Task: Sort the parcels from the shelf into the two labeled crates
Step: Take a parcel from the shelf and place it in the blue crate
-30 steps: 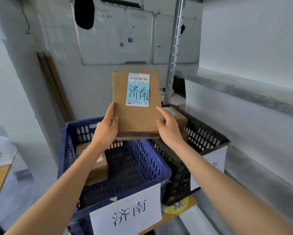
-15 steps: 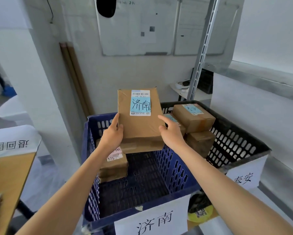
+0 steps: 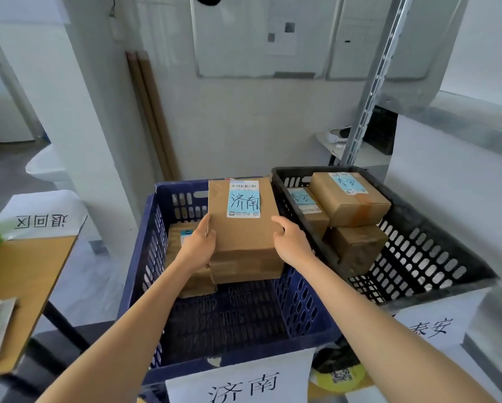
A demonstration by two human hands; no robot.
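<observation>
Both hands are closed on one brown cardboard parcel (image 3: 244,239). Its left edge is gripped by the left hand (image 3: 198,247), with the thumb laid along the top face and the fingers curled underneath. Its right edge is gripped by the right hand (image 3: 291,242), thumb likewise on top and fingers wrapped round the side.

The parcel is held labelled face up within the upper part of the blue crate (image 3: 302,303), towards the far right corner. A pale blue label (image 3: 244,199) with a barcode and the handwritten characters 济南 is stuck on the far half of that face. Whether the underside rests on anything cannot be told.

Just left of it, partly covered by the left wrist, a second parcel (image 3: 176,242) is seen lying in the same crate near the left wall. A white sign (image 3: 241,385) reading 济南 is fixed to the crate's near wall.

Just beside the blue crate on the right, a black crate (image 3: 424,257) is placed. Three brown boxes are held in it:
- a top box (image 3: 350,199) with a blue label
- a side box (image 3: 305,206), also labelled, to its left
- a lower box (image 3: 357,248) beneath

A paper sign (image 3: 432,327) reading 泰安 is hung on its near wall. Low between the crates, a yellow disc (image 3: 341,376) with a QR code is visible.

To the left, a wooden table (image 3: 20,271) is seen, with a white sheet (image 3: 40,219) marked 退回区 at its far end. Behind the crates, a metal upright (image 3: 371,82) and a whiteboard (image 3: 258,36) are seen.
</observation>
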